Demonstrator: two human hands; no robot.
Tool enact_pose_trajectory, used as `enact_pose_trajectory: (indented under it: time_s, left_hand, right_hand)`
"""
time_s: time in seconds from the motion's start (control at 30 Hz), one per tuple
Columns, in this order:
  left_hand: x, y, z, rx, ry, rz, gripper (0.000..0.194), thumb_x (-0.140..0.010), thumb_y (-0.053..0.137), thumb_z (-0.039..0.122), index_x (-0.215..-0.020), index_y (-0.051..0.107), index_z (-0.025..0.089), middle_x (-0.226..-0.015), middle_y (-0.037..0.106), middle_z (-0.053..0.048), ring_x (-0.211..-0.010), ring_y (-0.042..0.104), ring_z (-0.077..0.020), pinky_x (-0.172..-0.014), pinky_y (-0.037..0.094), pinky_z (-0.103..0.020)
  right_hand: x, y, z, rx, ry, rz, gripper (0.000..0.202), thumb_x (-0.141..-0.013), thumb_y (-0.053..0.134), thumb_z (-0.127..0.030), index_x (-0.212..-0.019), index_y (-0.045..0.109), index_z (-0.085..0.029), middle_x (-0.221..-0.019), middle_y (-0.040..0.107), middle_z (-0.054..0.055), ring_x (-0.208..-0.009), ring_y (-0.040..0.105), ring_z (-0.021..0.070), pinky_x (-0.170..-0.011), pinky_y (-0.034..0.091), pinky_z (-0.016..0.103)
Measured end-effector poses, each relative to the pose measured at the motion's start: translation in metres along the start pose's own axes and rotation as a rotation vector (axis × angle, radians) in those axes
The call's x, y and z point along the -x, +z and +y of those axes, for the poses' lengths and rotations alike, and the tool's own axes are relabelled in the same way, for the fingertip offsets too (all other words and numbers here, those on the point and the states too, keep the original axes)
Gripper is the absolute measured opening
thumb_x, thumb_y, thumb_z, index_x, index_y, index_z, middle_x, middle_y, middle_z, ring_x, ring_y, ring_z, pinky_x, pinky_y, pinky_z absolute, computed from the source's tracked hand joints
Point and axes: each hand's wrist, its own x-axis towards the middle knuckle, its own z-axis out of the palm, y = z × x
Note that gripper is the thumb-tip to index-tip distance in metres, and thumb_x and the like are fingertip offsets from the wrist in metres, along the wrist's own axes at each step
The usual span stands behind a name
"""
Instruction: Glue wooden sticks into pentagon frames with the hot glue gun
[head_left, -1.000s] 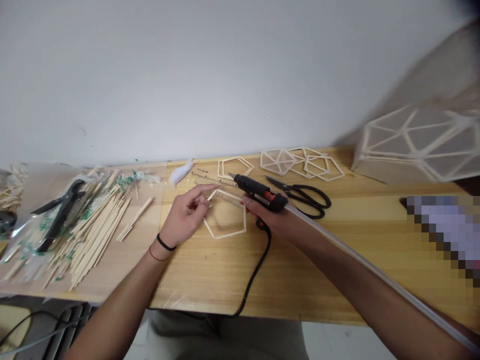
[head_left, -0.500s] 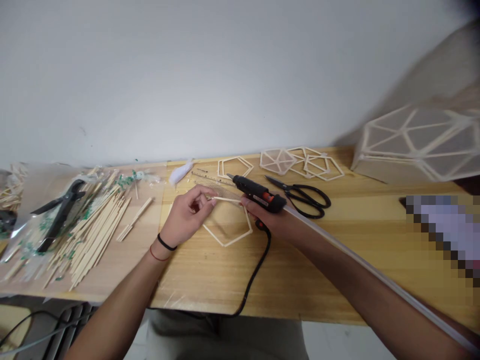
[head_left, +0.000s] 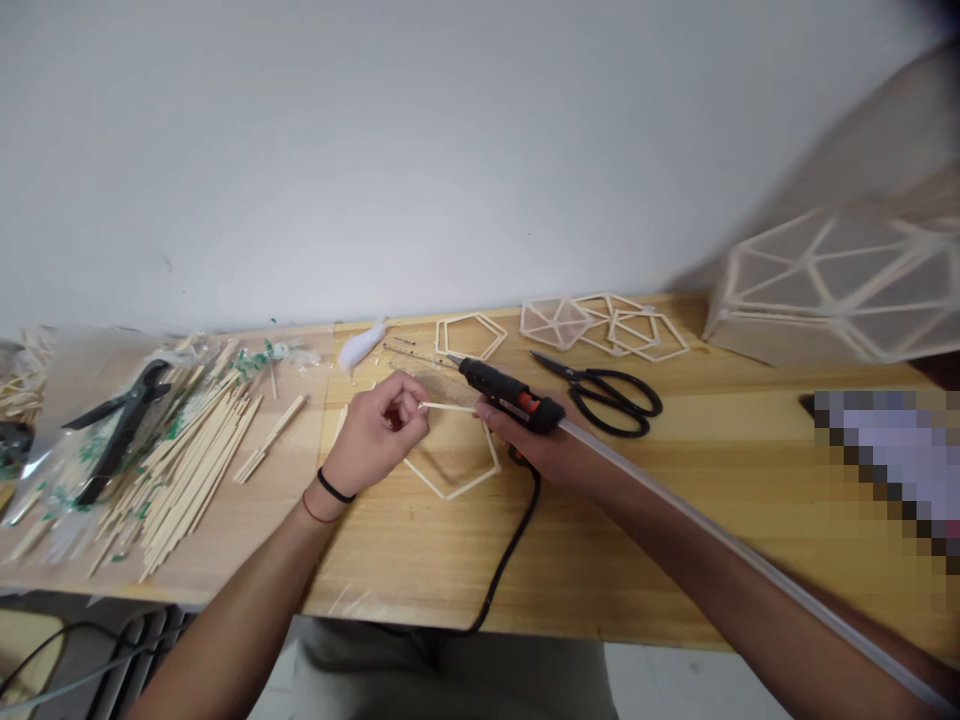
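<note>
My right hand (head_left: pixel 536 445) is wrapped round a black hot glue gun (head_left: pixel 499 388), its nozzle pointing left and a long clear glue stick (head_left: pixel 675 510) trailing from its back along my forearm. With curled fingers, my left hand (head_left: pixel 386 425) pinches the left end of a thin wooden stick (head_left: pixel 450 407). That stick's right end meets the fingertips of my right hand. Beneath my hands lies a wooden stick frame (head_left: pixel 461 487) with angled corners, partly covered by my left hand. Whether the pinched stick is joined to the frame I cannot tell.
Black scissors (head_left: pixel 611 395) lie right of the glue gun. Stick pentagons (head_left: pixel 480 318) and a covered panel (head_left: pixel 555 323) rest along the wall. Loose sticks (head_left: pixel 202 480) and black pliers (head_left: pixel 127 430) are at left. A large covered stick structure (head_left: pixel 832 290) stands at right. A black cord (head_left: pixel 510 560) crosses the table's front.
The glue gun and my right hand have shifted slightly left and down. The frame has shifted slightly left, and my left hand still pinches the stick.
</note>
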Motion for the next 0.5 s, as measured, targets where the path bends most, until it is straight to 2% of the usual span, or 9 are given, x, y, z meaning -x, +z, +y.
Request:
enact_pose_trajectory:
  time_s: [0.23, 0.5]
  left_hand:
    - [0.0007, -0.0005, -0.0004, 0.005, -0.014, 0.009, 0.008, -0.086, 0.07, 0.02, -0.085, 0.062, 0.02, -0.065, 0.06, 0.005, -0.058, 0.053, -0.0093, -0.057, 0.04, -0.022]
    - [0.0013, 0.0003, -0.0011, 0.002, -0.004, 0.02, 0.014, -0.088, 0.071, 0.023, -0.082, 0.059, 0.021, -0.065, 0.059, 0.005, -0.058, 0.052, -0.0093, -0.058, 0.04, -0.023]
  right_hand:
    - [0.0006, -0.0003, -0.0005, -0.008, 0.004, -0.001, 0.034, -0.087, 0.076, -0.053, -0.086, 0.073, -0.019, -0.066, 0.058, -0.002, -0.057, 0.048, 0.0134, -0.053, 0.04, 0.027]
    - [0.0005, -0.0011, -0.0031, -0.008, 0.027, 0.007, 0.037, -0.085, 0.077, -0.057, -0.08, 0.07, -0.02, -0.068, 0.06, 0.0, -0.059, 0.051, 0.0147, -0.053, 0.041, 0.028]
